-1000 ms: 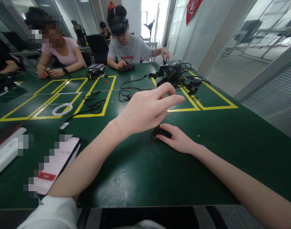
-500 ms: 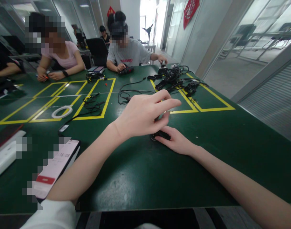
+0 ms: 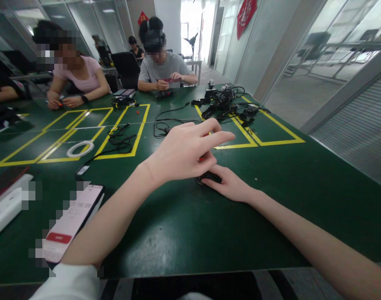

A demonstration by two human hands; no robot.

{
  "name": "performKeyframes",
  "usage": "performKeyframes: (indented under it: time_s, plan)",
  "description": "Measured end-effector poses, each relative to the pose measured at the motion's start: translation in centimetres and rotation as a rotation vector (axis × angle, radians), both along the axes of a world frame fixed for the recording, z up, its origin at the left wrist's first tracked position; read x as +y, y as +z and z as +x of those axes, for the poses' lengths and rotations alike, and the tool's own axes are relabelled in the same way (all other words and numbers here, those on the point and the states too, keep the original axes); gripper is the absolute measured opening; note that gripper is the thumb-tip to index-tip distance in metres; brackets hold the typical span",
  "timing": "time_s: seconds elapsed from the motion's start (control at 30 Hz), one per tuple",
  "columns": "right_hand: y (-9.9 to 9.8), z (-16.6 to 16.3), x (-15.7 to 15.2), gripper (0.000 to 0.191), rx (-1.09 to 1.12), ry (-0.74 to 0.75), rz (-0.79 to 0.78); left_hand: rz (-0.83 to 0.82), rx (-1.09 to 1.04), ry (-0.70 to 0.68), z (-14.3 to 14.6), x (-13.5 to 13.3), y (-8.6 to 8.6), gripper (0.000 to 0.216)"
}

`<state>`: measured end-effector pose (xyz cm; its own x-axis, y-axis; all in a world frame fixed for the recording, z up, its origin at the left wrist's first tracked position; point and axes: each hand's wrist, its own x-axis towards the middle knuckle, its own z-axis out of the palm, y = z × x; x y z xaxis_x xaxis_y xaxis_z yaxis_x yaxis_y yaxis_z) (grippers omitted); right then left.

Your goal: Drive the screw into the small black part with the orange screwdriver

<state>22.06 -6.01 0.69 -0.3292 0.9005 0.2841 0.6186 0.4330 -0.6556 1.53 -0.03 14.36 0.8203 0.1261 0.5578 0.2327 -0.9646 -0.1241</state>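
Where right hand (image 3: 235,185) half-curls, black object (image 3: 214,178) sits (pinched).

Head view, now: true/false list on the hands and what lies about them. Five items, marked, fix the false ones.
1. The right hand holds a dark object. True.

2. The left hand shows to the right of the right hand. False: it shows to the left, and farther up the picture.

3. A bit of something red shows at the left hand's bent fingers. True; too little shows to say what it is.

4. The tabletop is plain, with no markings. False: it is green and bears yellow lines.

5. The white ring lies on the tabletop, left of the left hand in the picture. True.
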Motion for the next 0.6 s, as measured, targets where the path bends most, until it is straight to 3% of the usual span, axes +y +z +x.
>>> performKeyframes:
  time_s: [0.17,0.4,0.6]
  plan:
    - [0.04,0.03,0.01,0.018,0.003,-0.008,-0.009,0.004,-0.002,0.063,-0.07,0.12,-0.05,0.032]
    - [0.05,0.09,0.00,0.022,0.011,0.011,-0.001,-0.038,-0.033,-0.045,-0.02,0.12,0.15,0.036]
    - [-0.01,0.06,-0.01,0.021,0.002,-0.006,-0.005,-0.020,-0.048,-0.004,-0.09,0.12,-0.05,0.029]
